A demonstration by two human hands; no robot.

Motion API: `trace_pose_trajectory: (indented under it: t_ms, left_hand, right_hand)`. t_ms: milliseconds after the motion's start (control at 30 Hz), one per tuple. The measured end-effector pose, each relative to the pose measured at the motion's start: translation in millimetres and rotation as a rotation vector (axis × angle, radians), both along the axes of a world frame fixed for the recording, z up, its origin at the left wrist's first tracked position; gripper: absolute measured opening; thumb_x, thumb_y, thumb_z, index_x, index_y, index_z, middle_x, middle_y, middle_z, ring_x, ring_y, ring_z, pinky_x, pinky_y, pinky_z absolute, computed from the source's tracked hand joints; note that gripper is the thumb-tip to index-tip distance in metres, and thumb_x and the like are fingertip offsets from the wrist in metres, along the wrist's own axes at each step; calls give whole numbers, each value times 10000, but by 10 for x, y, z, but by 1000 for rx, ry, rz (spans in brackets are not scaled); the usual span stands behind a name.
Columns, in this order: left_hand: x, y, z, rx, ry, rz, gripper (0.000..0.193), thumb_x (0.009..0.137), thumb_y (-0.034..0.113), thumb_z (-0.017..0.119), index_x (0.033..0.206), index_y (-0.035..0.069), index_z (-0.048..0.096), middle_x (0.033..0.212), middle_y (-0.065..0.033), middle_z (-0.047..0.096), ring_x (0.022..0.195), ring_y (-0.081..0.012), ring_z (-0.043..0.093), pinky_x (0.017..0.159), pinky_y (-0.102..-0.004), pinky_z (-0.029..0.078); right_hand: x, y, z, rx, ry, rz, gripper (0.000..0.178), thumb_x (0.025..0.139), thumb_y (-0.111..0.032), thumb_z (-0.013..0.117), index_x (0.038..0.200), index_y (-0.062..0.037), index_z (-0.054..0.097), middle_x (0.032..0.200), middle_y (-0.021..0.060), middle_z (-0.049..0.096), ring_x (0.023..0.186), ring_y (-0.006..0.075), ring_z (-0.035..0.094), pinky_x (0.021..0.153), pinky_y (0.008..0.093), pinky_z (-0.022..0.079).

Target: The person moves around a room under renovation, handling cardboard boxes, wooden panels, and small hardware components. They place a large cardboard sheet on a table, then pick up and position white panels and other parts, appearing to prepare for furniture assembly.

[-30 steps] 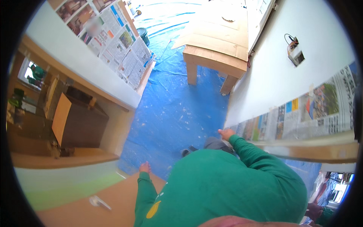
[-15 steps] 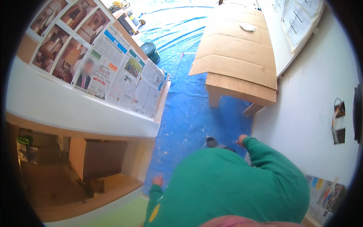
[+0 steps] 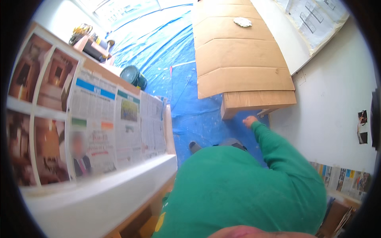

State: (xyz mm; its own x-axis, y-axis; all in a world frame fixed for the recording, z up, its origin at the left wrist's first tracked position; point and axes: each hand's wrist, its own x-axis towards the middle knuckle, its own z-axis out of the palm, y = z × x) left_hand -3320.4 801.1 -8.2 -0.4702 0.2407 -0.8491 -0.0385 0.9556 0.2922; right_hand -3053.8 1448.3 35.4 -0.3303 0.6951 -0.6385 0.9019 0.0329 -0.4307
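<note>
My right hand [image 3: 249, 121] swings forward on the end of a green sleeve, just short of the near end of a wooden table [image 3: 258, 99]. Its fingers look loosely curled, and nothing shows in them. A large sheet of brown cardboard [image 3: 242, 59] covers the table top, with a white crumpled lump [image 3: 242, 22] lying on it at the far end. My left hand is out of sight, hidden behind my body at the lower left. A dark shoe [image 3: 194, 147] shows on the blue plastic sheet [image 3: 186, 127] beneath me.
On the left runs a white ledge [image 3: 107, 194] with newspaper [image 3: 101, 135] and printed pictures [image 3: 50, 146] above it. A dark green bucket [image 3: 133, 77] stands farther ahead. To the right, a white wall [image 3: 329, 107] has an opening with loose wires [image 3: 362, 127].
I have moved forward along the sheet, nearer the table, and the view has turned right. My right hand has come forward and up. My left hand has dropped out of view.
</note>
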Motion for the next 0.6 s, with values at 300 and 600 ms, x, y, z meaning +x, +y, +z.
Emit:
trace_pose_trajectory:
  t_ms: [300, 600]
  left_hand:
    - [-2876, 2231, 272, 183, 12, 86, 385, 909, 426, 588, 1074, 80, 614, 983, -50, 680, 829, -164, 649, 614, -330, 479]
    - [-3636, 3846, 785, 194, 127, -9, 371, 888, 378, 624, 1012, 31, 662, 923, -72, 688, 744, -188, 652, 634, -368, 508]
  right_hand:
    - [-806, 120, 208, -371, 209, -705, 332, 939, -351, 558, 1044, -39, 598, 873, 99, 670, 693, 200, 643, 568, 354, 529]
    - [-1658, 1095, -725, -519, 567, -1407, 581, 932, -428, 546, 1310, 0, 439, 1163, 194, 576, 934, 318, 601, 771, 461, 554]
